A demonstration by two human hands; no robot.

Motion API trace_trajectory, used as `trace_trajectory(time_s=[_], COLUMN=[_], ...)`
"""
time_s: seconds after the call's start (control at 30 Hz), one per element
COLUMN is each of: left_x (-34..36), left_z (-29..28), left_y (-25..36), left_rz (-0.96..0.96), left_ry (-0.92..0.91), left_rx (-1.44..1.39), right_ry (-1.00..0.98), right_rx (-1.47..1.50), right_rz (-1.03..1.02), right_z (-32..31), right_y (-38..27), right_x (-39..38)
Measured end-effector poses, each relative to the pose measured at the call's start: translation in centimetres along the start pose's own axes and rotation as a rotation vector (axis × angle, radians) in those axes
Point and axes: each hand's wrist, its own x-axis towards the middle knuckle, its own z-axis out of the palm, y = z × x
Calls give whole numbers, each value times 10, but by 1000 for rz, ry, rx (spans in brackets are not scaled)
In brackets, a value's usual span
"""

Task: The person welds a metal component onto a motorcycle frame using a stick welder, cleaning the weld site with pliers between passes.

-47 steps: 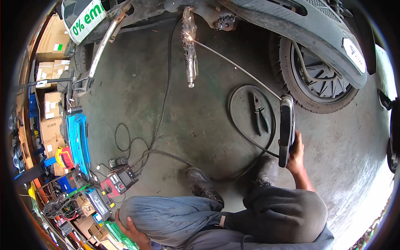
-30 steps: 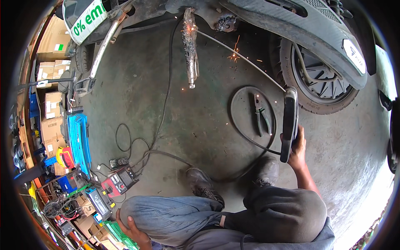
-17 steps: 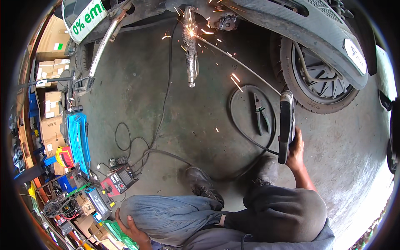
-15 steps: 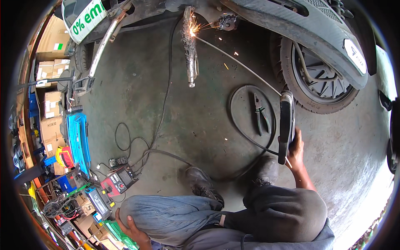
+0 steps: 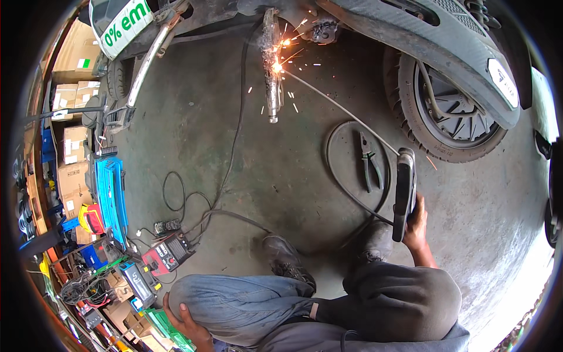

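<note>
From the head view, grey floor (image 5: pixel 275 182) is spreading across the middle. Along its left edge, cardboard boxes (image 5: pixel 74 186) and a blue panel (image 5: pixel 110 196) are standing; a dark vehicle (image 5: pixel 422 56) is closing off the top, and its tyre (image 5: pixel 406 97) is bounding the upper right. More floor is reaching toward the bright right rim. The person's two knees are filling the lower edge.

Two bare hands are showing. The right hand (image 5: pixel 417 226) is wrapping its fingers around one long dark holder (image 5: pixel 403 193), right of centre. One thin rod (image 5: pixel 343 107) is slanting up-left from it, its tip meeting one upright, crusted metal piece (image 5: pixel 272 97) at upper centre, where sparks are flying. The left hand (image 5: pixel 189 322) is resting, thumb apart from its fingers, against the left knee (image 5: pixel 208 296).

One pair of pliers (image 5: pixel 369 164) is lying inside one cable loop (image 5: pixel 329 155). Two dark shoes (image 5: pixel 284 258) are standing below, and one red-and-black machine (image 5: pixel 167 256) is sitting left of them.
</note>
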Motion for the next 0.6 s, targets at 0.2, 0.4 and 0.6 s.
trace_trajectory(time_s=[0.2, 0.4, 0.6], left_x=[0, 0, -1], left_z=[-1, -1, 0], left_y=[-8, -8, -5], left_rz=[0, -7, -16], left_ry=[28, 27, 20], left_rx=[-34, -51, -47], right_ry=[65, 49, 18], right_rx=[2, 9, 12], right_rz=[-41, -35, -34], right_z=[2, 2, 3], right_y=[-2, -16, -9], right_x=[18, 37, 27])
